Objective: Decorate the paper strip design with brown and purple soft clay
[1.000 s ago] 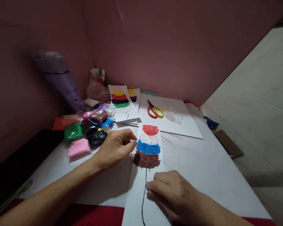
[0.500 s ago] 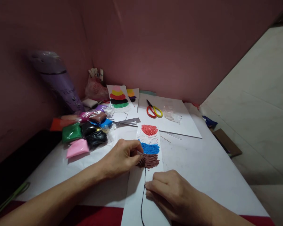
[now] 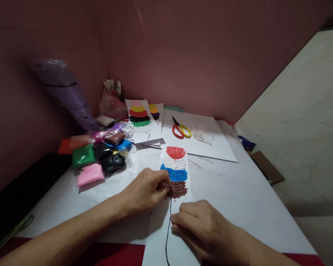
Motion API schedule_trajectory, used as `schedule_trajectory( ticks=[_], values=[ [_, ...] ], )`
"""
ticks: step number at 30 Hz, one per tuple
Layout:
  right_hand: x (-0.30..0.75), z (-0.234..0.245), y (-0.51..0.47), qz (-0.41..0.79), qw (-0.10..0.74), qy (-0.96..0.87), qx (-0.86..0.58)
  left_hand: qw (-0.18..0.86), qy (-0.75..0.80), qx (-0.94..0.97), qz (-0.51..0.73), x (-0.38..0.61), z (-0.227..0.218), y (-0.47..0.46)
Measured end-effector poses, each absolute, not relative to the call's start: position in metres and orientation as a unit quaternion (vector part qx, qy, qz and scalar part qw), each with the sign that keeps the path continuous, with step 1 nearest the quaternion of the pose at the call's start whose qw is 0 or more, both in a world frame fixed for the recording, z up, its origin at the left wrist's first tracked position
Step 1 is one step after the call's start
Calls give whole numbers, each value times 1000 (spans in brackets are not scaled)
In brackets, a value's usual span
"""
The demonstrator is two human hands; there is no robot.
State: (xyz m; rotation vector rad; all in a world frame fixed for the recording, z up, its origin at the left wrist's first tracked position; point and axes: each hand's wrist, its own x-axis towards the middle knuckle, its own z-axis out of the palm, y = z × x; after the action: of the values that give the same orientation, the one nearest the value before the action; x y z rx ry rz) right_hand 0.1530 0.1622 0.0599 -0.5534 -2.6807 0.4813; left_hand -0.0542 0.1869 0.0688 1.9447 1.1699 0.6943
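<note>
A narrow white strip of paper (image 3: 158, 236) lies in front of me, with textured clay bands in red, white, blue and brown down its upper half. From the brown band (image 3: 180, 190) a thin black line (image 3: 168, 236) runs down toward me. At that band's left edge my left hand (image 3: 152, 188) is pinched, its fingertips covering whatever they hold. Lower down, my right hand (image 3: 197, 225) rests on the paper's right side with curled fingers, the tips touching the paper beside the black line. What sits inside those fingers is hidden.
Plastic packets of coloured clay (image 3: 91, 174) are heaped on the left, before a purple bottle (image 3: 66, 96). Red-and-yellow-handled scissors (image 3: 181, 130) lie on a white board (image 3: 222, 144) behind. A finished-looking painted sheet (image 3: 140, 116) and a metal ruler (image 3: 152, 143) lie nearby.
My left hand has moved slightly down and to the right over the brown band's left edge, uncovering more of the blue band. My right hand stays where it was.
</note>
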Motion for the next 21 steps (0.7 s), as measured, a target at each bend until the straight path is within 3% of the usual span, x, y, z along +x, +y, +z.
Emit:
schedule_trajectory(
  ticks=[21],
  values=[
    [153, 61, 162, 176, 188, -946, -197, 263, 568, 752, 207, -69, 80, 198]
  ],
)
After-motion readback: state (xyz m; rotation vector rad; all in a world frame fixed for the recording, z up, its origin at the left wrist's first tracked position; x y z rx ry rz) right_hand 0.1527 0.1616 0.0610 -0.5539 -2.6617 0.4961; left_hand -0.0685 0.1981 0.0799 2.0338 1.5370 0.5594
